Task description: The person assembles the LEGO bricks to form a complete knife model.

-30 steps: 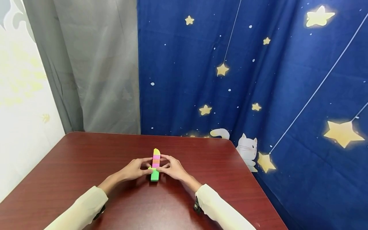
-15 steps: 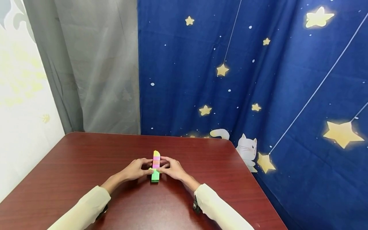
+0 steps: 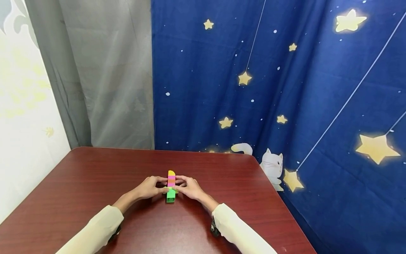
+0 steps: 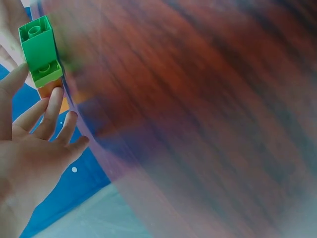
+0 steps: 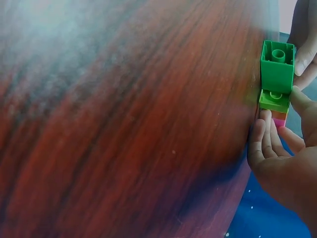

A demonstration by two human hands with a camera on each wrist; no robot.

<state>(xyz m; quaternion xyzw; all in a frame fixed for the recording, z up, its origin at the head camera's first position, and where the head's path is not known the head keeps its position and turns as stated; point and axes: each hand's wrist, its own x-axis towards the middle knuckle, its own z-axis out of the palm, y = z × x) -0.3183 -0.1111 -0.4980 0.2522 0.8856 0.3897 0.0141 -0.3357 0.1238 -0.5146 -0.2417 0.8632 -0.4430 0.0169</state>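
Observation:
A toy-brick stack (image 3: 171,181) lies between the two hands over the table. Its far end is a rounded yellow brick (image 3: 171,173), followed by pink and orange bricks, with a green brick (image 3: 170,194) nearest the person. Lime pieces jut out sideways where the green brick begins. My left hand (image 3: 149,187) pinches the stack from the left, thumb by the green brick. From the right, my right hand (image 3: 191,188) pinches it the same way. Both wrist views show the hollow underside of the green brick (image 4: 39,48) and a lime brick (image 5: 274,101) beside it.
The dark red wooden table (image 3: 104,165) extends all round the hands. Behind it hang a grey curtain (image 3: 111,77) and a blue curtain (image 3: 203,70) with stars. Dark wrist devices (image 3: 214,228) sit at the cream sleeves (image 3: 236,225).
The stack has tipped in both hands, so it looks shorter and the green brick's hollow underside now faces the person. Both hands keep their grip and have shifted only slightly.

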